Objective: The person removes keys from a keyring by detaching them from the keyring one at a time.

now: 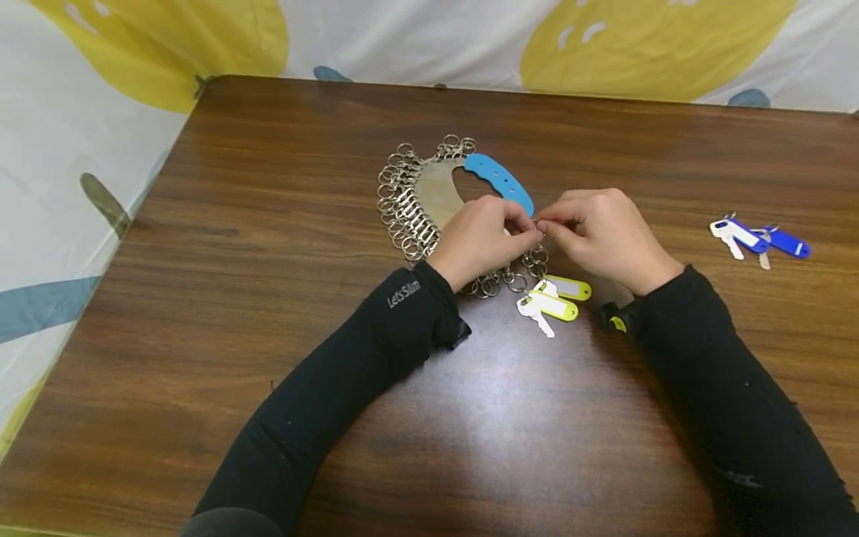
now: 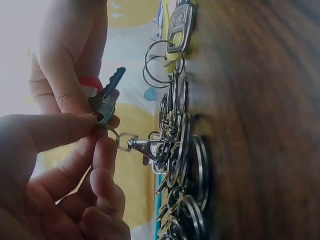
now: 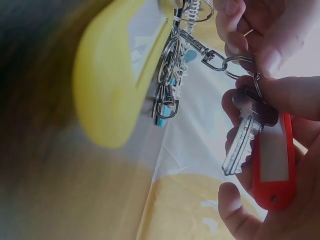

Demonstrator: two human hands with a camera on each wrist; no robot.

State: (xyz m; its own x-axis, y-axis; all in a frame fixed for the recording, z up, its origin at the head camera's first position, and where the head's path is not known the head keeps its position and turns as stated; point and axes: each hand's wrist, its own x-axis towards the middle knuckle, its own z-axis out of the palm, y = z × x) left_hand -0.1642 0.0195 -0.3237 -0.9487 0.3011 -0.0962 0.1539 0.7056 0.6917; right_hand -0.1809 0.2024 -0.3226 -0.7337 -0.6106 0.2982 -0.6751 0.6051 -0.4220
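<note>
A curved metal key holder [image 1: 436, 190] with a blue handle [image 1: 499, 183] lies on the table, its edge lined with clips and split rings. My left hand [image 1: 479, 235] reaches over its near side and pinches a split ring [image 3: 240, 58] hanging from one clip. Facing it, my right hand [image 1: 600, 235] pinches a key [image 3: 245, 137] by its small ring, where a red key tag [image 3: 274, 160] also hangs. The two hands' fingertips meet at these rings, partly hiding them. In the left wrist view, the key [image 2: 107, 102] points up between the hands.
Yellow key tags [image 1: 555, 305] with keys hang from the holder's near side, by the right wrist. Farther right lie blue key tags [image 1: 787, 242] with keys. The wooden table [image 1: 268, 224] meets a patterned cloth [image 1: 403, 37] at the back and left.
</note>
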